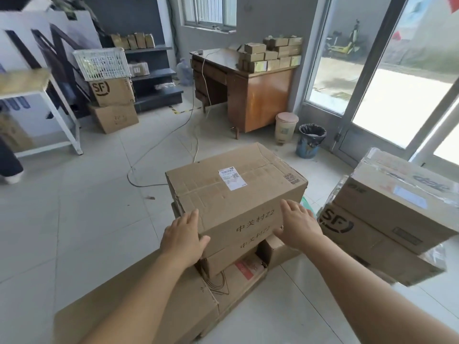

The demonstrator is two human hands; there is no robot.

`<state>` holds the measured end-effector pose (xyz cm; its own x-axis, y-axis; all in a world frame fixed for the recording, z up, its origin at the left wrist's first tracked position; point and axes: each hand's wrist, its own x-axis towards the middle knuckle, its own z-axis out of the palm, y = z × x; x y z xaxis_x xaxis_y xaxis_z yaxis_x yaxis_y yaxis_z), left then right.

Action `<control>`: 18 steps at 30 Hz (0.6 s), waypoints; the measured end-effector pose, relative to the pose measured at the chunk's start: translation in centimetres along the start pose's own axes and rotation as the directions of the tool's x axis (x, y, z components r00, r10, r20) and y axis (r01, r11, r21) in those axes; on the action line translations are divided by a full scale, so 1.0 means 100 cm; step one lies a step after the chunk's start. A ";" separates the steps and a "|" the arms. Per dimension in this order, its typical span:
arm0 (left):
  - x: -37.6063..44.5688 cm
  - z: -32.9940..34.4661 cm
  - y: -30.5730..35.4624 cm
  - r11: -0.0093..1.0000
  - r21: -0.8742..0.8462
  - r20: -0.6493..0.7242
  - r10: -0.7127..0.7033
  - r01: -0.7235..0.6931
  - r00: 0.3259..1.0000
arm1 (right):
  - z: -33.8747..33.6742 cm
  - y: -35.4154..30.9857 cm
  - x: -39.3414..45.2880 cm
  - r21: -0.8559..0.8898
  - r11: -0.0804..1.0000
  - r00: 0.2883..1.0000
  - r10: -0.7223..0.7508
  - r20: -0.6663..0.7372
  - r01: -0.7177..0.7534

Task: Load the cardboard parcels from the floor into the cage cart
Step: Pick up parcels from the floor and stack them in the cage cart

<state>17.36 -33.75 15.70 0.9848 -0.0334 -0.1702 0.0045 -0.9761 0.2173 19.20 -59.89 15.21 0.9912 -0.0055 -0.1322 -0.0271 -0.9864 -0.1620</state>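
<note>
From the head camera, a person leans over a heap of cardboard parcels on the pale tiled floor [94, 194]. The top parcel [236, 192], a brown carton with a white shipping label [232, 178] and a printed QR code on its lid, sits on a second carton of the same print, which rests on flatter boxes below. The left hand [183, 237] lies against the near left corner of the top parcel, fingers straight along the side and thumb spread across the front face, pressing rather than curling. The right hand [299, 225] is laid on the near right edge, fingers extended and relaxed on the cardboard, nothing pinched. Both bare forearms reach in from the bottom of the frame.

Just to the right stands another pile, an SF-marked box [357, 232] under a taped carton [402, 187]. No cage cart shows here.

Further back, a wooden desk [258, 95] carries a stack of small boxes [273, 54]. Beside it stand a beige lidded bin [286, 127] and a blue waste bin [310, 141] with a black liner. On the left, a white plastic crate [103, 63] sits on two stacked cartons near dark shelving [154, 78]. A cable [159, 142] trails over the tiles. Glass doors [372, 83] on the right show a scooter outside
</note>
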 end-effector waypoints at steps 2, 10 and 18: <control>0.023 0.004 0.002 0.998 -0.024 -0.003 -0.051 0.051 0.999 | -0.003 0.011 0.029 -0.004 1.000 1.000 -0.006 0.012 0.006; 0.122 0.025 0.017 0.942 -0.069 0.026 -0.327 0.328 0.945 | -0.003 0.071 0.182 -0.006 0.999 0.996 -0.044 0.077 0.044; 0.196 0.054 0.019 0.823 -0.117 0.090 -0.549 0.556 0.831 | 0.021 0.117 0.310 0.004 0.999 0.988 -0.042 0.147 0.042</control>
<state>35.70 -37.42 7.58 0.8006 0.4886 -0.3468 0.5715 -0.7966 0.1970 49.30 -71.24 7.20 0.9618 0.0599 -0.2672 0.0136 -0.9850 -0.1718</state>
